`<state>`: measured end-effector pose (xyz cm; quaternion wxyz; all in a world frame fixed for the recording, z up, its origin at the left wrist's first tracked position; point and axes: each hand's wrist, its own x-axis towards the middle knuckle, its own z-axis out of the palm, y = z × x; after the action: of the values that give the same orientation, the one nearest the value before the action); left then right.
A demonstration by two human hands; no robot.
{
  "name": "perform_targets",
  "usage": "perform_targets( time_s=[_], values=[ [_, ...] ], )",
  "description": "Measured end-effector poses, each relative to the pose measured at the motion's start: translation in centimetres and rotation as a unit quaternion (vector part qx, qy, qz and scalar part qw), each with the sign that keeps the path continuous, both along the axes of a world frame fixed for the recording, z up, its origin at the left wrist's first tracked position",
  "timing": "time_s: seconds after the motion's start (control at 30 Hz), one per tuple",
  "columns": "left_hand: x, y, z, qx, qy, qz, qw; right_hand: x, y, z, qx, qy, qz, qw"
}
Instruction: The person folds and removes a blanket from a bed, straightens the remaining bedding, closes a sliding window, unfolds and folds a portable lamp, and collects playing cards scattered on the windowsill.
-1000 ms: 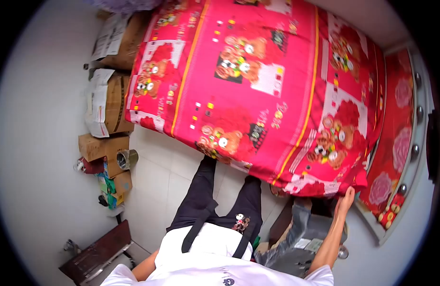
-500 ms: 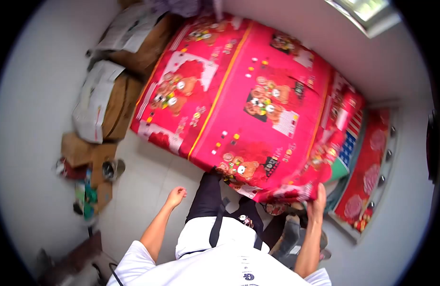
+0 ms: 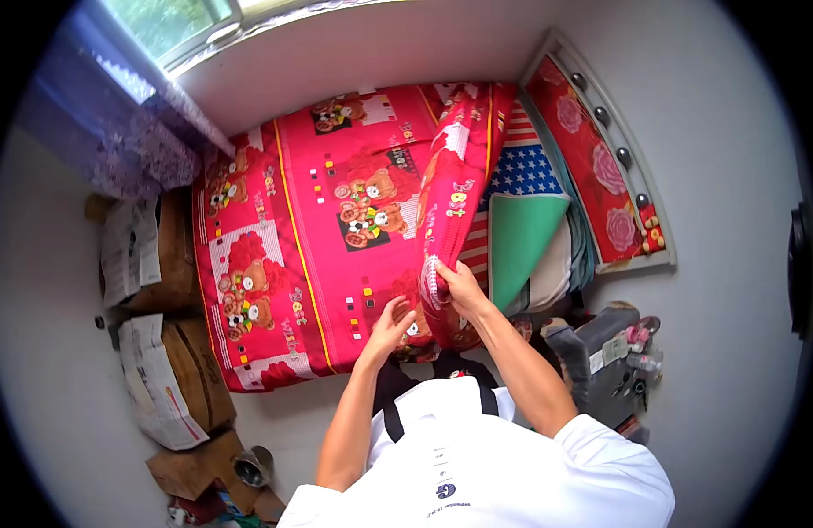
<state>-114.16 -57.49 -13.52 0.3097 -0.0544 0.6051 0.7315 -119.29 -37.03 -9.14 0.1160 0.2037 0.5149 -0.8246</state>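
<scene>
A red bed sheet point(image 3: 318, 220) printed with teddy bears and yellow stripes covers most of the bed. Along its right side the cloth is gathered into a raised fold, and my right hand point(image 3: 460, 290) grips the near end of that fold. My left hand point(image 3: 391, 327) hovers at the sheet's near edge, fingers loosely bent and apart, with nothing in it. To the right of the fold lies a stars-and-stripes mat point(image 3: 525, 172), its near corner turned back to show a green underside point(image 3: 525, 233).
A headboard point(image 3: 604, 167) with red rose panels stands at the right. Beside me sits a grey cabinet point(image 3: 613, 352) with small items on top. Cardboard boxes point(image 3: 191, 378) line the left wall, below a purple curtain point(image 3: 125, 114) and a window point(image 3: 182, 26).
My right hand has drawn the sheet's right side leftward, uncovering more of the mat. My left hand has come up from beside my leg to the bed's edge. The view has turned.
</scene>
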Motion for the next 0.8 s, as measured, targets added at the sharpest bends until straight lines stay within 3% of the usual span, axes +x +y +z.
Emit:
perform_targets(
  time_s=[0.13,0.2,0.23,0.27,0.3,0.4,0.5,0.53,0.67,0.73,0.8],
  values=[
    [-0.9,6.0,2.3,0.036,0.028,-0.034,0.998,0.9,1.7,3.9,0.022,-0.015,0.002,1.000],
    [-1.6,8.9,2.9,0.045,0.077,-0.064,0.994,0.8,2.6,2.3,0.010,0.018,0.009,1.000],
    [-1.6,9.8,1.0,0.067,0.070,-0.060,0.993,1.0,2.7,2.0,0.059,0.037,0.011,0.998],
    [-1.5,10.7,0.7,0.018,0.046,-0.045,0.998,1.1,2.7,2.6,0.107,0.053,0.014,0.993],
    [-1.5,11.4,-0.1,0.032,0.041,-0.028,0.998,1.1,3.2,1.9,0.246,0.025,0.051,0.968],
    [-1.6,12.4,-0.9,0.067,0.064,0.023,0.995,0.4,4.2,0.9,0.286,0.050,0.103,0.951],
    [-1.8,11.2,2.1,0.020,0.063,0.121,0.990,0.8,4.5,1.4,0.164,0.189,0.016,0.968],
    [-2.1,10.9,3.7,0.039,0.062,0.187,0.980,0.9,5.0,1.2,0.190,0.163,0.014,0.968],
    [-5.1,7.5,6.0,0.085,0.111,0.226,0.964,1.1,7.1,-0.7,0.224,0.073,-0.012,0.972],
    [-6.3,8.2,9.7,0.107,0.151,0.243,0.952,1.0,7.9,2.6,0.115,-0.030,0.063,0.991],
    [-6.2,9.8,14.4,0.050,0.240,0.169,0.954,0.0,8.5,3.5,-0.106,-0.046,0.044,0.992]
  ],
)
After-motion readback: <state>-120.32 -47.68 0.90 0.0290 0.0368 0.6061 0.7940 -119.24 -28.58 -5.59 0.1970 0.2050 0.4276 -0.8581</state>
